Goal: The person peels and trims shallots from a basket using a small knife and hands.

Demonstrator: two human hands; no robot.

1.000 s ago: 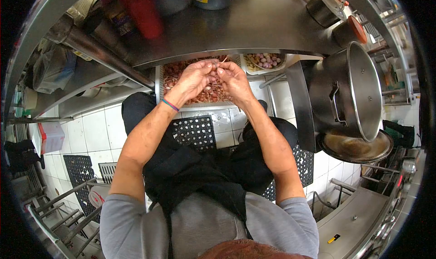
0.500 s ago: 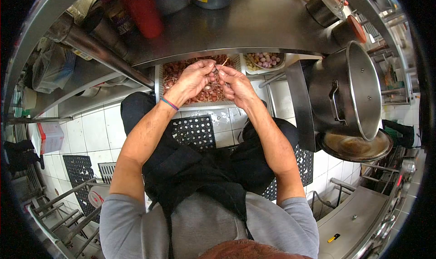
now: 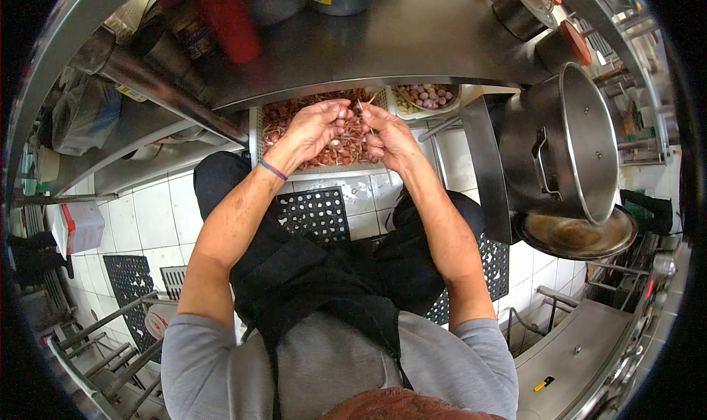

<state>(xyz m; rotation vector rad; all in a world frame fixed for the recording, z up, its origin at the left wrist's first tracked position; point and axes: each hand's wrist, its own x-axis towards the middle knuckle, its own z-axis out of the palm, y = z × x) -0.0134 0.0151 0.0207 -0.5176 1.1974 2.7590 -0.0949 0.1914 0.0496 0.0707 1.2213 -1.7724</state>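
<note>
My left hand (image 3: pixel 315 130) is closed, its thumb and fingertips pinching a small reddish shallot (image 3: pixel 343 113). Just to the right, my right hand (image 3: pixel 388 136) is curled shut around a thin, blade-like piece (image 3: pixel 361 105), mostly hidden by the fingers. A small gap separates the two hands. Both are held over a white crate (image 3: pixel 255 136) filled with reddish-brown shallots (image 3: pixel 335 155) with dry skins and stringy roots. Beside my right hand, a pale container (image 3: pixel 403 116) holds peeled purple and yellowish shallots (image 3: pixel 434 96).
A steel counter edge (image 3: pixel 324 85) runs just beyond the crate. On the right stands a large steel pot (image 3: pixel 541 155), with a round pan or lid (image 3: pixel 578 236) below it. Black perforated mats (image 3: pixel 313 214) lie on the white tiled floor (image 3: pixel 155 210).
My hands, nearly touching before, have moved slightly apart. The shallot in my left fingertips now shows more clearly.
</note>
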